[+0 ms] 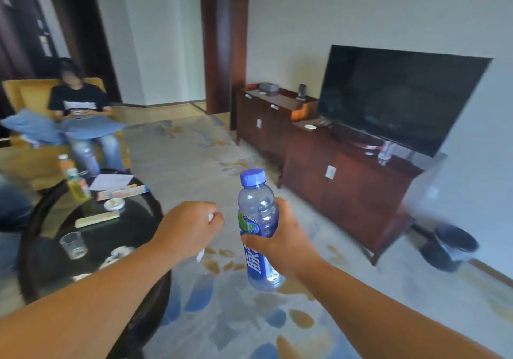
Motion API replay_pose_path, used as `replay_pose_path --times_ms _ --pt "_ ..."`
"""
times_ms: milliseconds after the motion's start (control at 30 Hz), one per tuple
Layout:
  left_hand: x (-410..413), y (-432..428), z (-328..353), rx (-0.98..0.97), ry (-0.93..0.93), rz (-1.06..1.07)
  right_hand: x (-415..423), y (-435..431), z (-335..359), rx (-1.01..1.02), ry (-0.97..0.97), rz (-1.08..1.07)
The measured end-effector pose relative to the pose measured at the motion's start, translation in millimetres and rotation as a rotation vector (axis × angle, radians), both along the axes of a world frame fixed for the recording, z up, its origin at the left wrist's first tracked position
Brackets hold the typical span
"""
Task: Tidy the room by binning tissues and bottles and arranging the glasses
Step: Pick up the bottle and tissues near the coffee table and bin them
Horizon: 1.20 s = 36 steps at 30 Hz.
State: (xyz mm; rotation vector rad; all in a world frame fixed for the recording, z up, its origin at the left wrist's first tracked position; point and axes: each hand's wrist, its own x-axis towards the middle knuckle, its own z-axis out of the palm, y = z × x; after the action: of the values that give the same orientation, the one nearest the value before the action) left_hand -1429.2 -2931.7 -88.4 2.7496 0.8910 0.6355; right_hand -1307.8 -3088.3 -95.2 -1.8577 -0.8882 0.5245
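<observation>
Round dark glass-topped table (138, 228): one clear glass tumbler (73, 245), a yellow-drink plastic bottle (77, 185), an orange-drink plastic bottle (64, 164) behind it, a white paper sheet (111, 181), a small white dish (113, 204), a pale flat box (97, 218), and crumpled white tissues (119, 253) (blurred) at the near edge.

Low reddish-brown wooden cabinet (347, 192): black flat television (399, 97), clear plastic bottle (385, 152), small white saucer (310, 127).

Pale floral carpet (194, 164): dark round waste bin (449, 247) beside the cabinet's right end.
</observation>
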Motion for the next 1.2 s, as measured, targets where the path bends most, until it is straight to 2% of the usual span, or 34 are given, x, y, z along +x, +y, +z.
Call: replay_pose_path --times_ms 267,567,800,1033,1200 --pt "176.9 -114.4 -7.6 0.051 0.018 -0.197 137.9 -131.4 1.7 -0.019 -0.029 -0.181" --pt "316.8 -202.4 -8.7 0.074 0.049 -0.399 242.4 -244.4 -5.5 -0.033 -0.008 -0.421" --pt "405.8 -235.1 -20.5 0.065 0.075 -0.542 294.7 -281.3 -20.5 -0.064 0.043 -0.602" --pt "503.8 -243.6 -27.2 0.006 0.03 -0.71 354.6 -295.7 -14.5 -0.126 0.014 -0.823" --pt "552.4 -249.2 -28.8 -0.04 0.025 -0.808 384.3 -301.7 -15.0 -0.13 0.037 -0.887"
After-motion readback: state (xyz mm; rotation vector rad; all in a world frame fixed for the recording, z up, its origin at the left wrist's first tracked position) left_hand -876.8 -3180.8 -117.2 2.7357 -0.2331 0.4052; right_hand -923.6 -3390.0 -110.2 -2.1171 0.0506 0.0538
